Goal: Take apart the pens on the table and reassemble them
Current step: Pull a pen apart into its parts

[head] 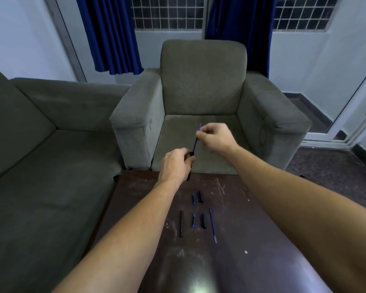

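My left hand [175,166] grips a black pen barrel [189,175], held upright above the far edge of the dark table [251,218]. My right hand [215,137] pinches a thin blue refill [195,144] near its tip; the refill's lower end meets the top of the barrel. Loose pen parts lie on the table: a black barrel [181,223], a second blue refill [212,224], two small blue pieces [193,198] [193,220] and two black caps [200,196] [203,220].
A grey armchair [203,92] stands just behind the table, with a grey sofa [40,134] to its left. Blue curtains [110,34] and barred windows are at the back. A glass door [347,115] is on the right.
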